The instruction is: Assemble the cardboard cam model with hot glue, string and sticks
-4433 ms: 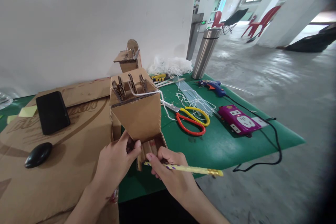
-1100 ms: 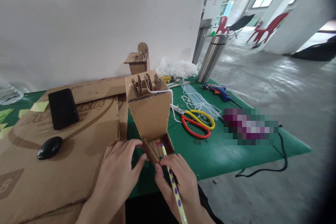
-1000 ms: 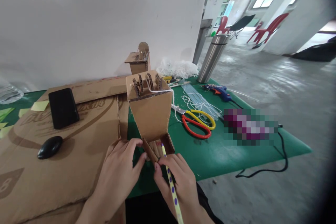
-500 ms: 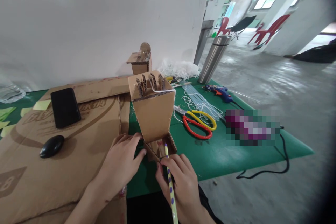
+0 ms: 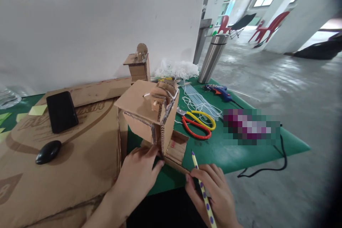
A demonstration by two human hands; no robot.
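From the head view, we see the cardboard model (image 5: 136, 99) on the green bench (image 5: 229, 158), just beyond our left hand (image 5: 141, 167), which is the nearer to its upper box. Its low tray runs out rightward, its long axis slanting towards us, to the right hand (image 5: 217, 187). That grip is closed round the spotted pencil (image 5: 203, 189), thumb and forefinger at the tray's near corner; the left fingertips touch the base (whether they pinch it, we cannot tell). Half a second ago the tray pointed towards us; now the model is turned, and the right hand sits farther right.
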